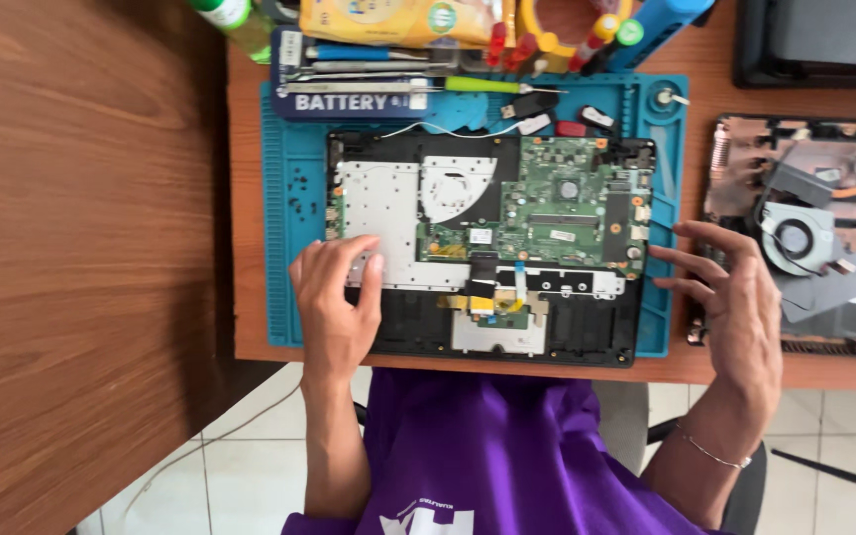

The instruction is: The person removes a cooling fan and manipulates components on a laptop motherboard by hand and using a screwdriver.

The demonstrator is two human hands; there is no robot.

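— Where's the opened laptop (487,248)?

— On the blue mat (284,198) on the bench (247,149). My left hand (337,297) lies flat, fingers together; right hand (735,297) fingers spread at its edge.

— Hidden?

— Second chassis (804,238), cut off.

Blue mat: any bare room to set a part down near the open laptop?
Bare strip of the blue mat left of the open laptop, above the left hand. A thin bare strip of desk lies right of the mat. Crowded: the tools along the top, and the second opened laptop beside the right hand.
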